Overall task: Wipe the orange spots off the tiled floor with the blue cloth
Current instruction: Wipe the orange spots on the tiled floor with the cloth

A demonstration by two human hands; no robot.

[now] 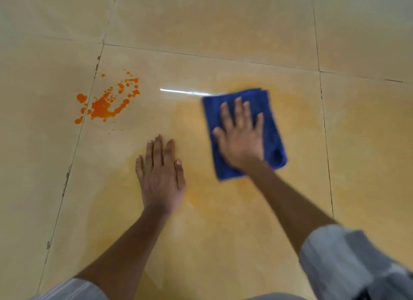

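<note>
Several large beige tiles make up the glossy tiled floor (223, 31), split by thin dark grout lines that are chipped in places along the left seam. A bright streak of reflected light (181, 91) lies just left of the cloth's far edge. A pale yellow-orange smear (201, 210) tints the central tile around both hands. On the left, well apart from the cloth, the orange spots (105, 103) form a dense splash ringed by small droplets, some crossing the left grout line. The blue cloth (271, 130) is folded into a rough rectangle and lies flat on the central tile, right of centre. The right hand (240, 136) presses on it palm down, fingers straight and spread, slightly blurred. The left hand (159, 172) rests flat on bare tile, fingers straight and together, holding nothing. Both rolled light sleeves (348, 261) show at the near edge.
</note>
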